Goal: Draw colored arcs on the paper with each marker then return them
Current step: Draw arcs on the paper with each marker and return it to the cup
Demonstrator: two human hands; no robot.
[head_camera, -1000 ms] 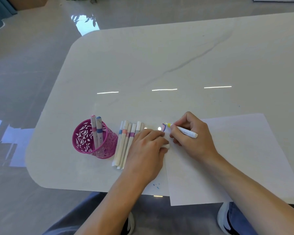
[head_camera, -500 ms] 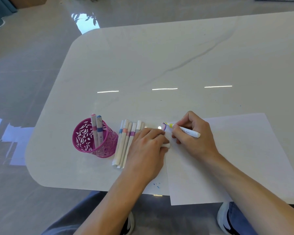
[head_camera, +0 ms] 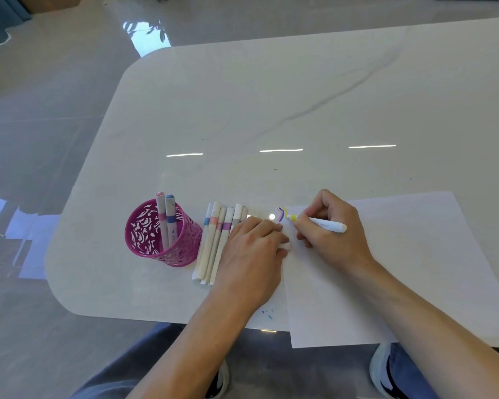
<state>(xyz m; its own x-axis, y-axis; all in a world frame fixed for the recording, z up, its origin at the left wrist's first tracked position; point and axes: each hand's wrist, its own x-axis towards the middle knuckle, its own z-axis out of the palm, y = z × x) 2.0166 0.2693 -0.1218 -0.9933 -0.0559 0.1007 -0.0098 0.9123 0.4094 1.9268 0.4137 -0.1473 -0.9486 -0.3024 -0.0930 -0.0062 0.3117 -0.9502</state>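
Nearby, pink holder; loose markers partly under left hand

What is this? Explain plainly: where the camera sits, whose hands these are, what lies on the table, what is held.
No machine: a person's bare hands, filmed from a camera worn on the head, looking down. On the table lie a sheet of paper, a pink cup holding two markers, and a row of markers beside it. The right hand grips a yellow marker, tip at coloured arcs near the paper's corner. The left hand rests at the paper's edge, fingers curled on a small white piece, perhaps the cap.
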